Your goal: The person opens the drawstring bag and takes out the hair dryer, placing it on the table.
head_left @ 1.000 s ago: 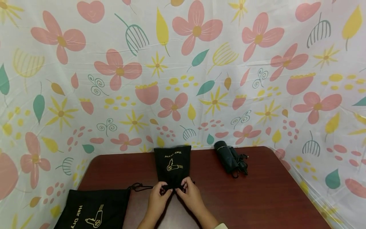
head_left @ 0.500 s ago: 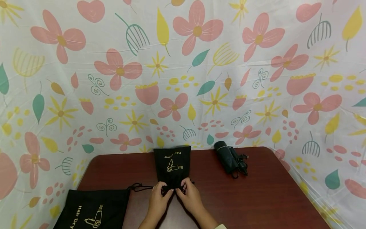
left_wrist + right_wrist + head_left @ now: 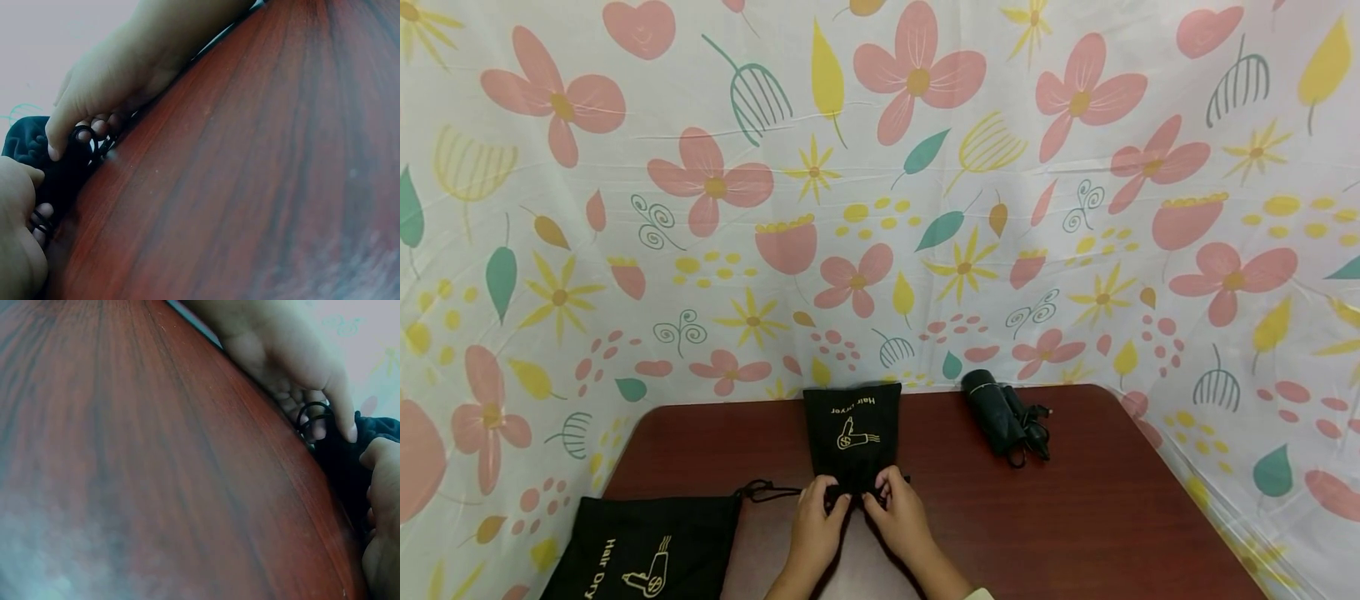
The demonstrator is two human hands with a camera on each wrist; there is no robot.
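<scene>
A black drawstring pouch (image 3: 853, 429) printed "Hair Dryer" in gold lies at the back middle of the table, its gathered mouth toward me. My left hand (image 3: 815, 525) pinches the left side of that mouth between thumb and fingers. On the other side, my right hand (image 3: 904, 517) grips it the same way, with both thumbs close together. Loops of black cord (image 3: 95, 140) show by the fingers in the left wrist view, and a cord loop (image 3: 312, 415) also stands out in the right wrist view. The fingertips under the cloth are partly hidden.
A second, larger black pouch (image 3: 647, 550) lies flat at the front left, its cord (image 3: 767, 490) stretching toward my left hand. At the back right rests a dark hair dryer (image 3: 996, 412) with its cable bundled. A flowered curtain (image 3: 880, 208) rises behind the brown table (image 3: 1075, 517).
Hardly anything differs. My thumbs and fingers shift very slightly at the pouch's mouth, and both pouches and the hair dryer stay in place.
</scene>
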